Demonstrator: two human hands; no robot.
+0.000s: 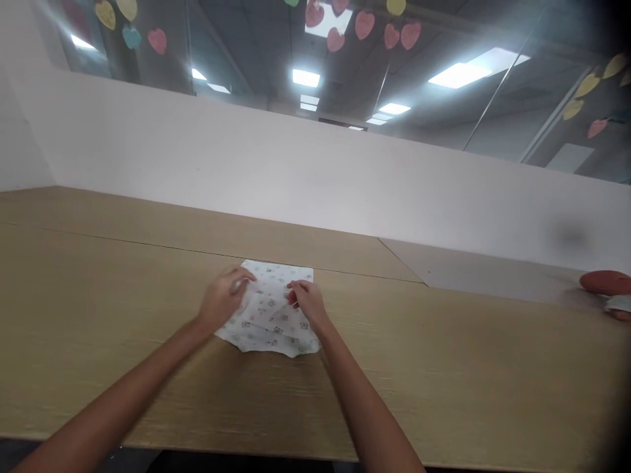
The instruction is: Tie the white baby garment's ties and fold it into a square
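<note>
A white cloth (270,315) with a small scattered print lies on the wooden table, narrower at its far edge and wavy along its near edge. A crease or layer edge runs across its lower part. My left hand (224,299) is over the cloth's left side, slightly blurred, its thumb and forefinger apart with white showing between them. Over the right side, my right hand (308,302) has its fingers bent and drawn together at the cloth's surface, and they appear to pinch it. The exact contact under the right fingertips is hard to see.
The table (468,374) stretches wide to both sides, with panel seams behind the cloth. A white wall (246,157) rises at its back, below glass hung with paper hearts (365,25). A reddish-brown object (605,282) sits at the far right edge beside something whitish.
</note>
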